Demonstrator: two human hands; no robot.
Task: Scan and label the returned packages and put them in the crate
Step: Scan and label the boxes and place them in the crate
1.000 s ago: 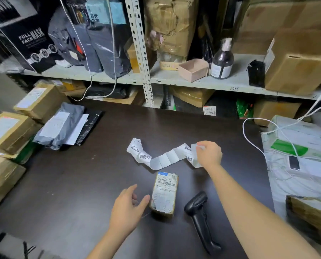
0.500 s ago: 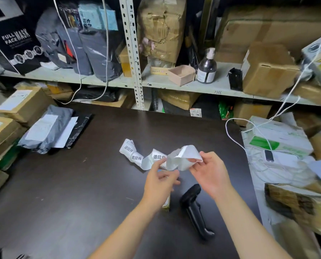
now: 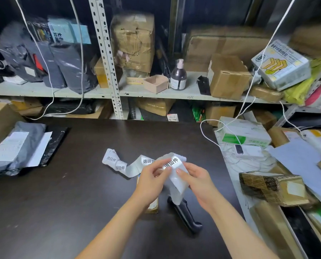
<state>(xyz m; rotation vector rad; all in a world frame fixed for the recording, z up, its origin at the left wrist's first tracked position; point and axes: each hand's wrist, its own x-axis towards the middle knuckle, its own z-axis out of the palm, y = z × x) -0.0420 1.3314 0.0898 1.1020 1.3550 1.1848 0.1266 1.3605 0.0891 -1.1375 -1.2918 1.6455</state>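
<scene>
**Peeling a return label.** Your left hand (image 3: 152, 176) and right hand (image 3: 197, 178) meet above the worktop (image 3: 62, 184). The left pinches one sticker (image 3: 171, 162); the right pinches the label strip (image 3: 135, 165) by its backing. The small package (image 3: 153, 205) lies under your left wrist, with the scanner (image 3: 186, 215) just beside it. Risk: a hurried peel may tear the sticker or fold it onto itself, and the loose strip may snag.

Dark pump bottle (image 3: 178, 77) stands upright on white shelf (image 3: 190, 94), just R of a small open pinkish box (image 3: 156, 84). Perforated metal upright (image 3: 107, 58) runs top to btm at shelf front. White cable (image 3: 204, 132) loops over R edge of dark table (image 3: 62, 193).
</scene>
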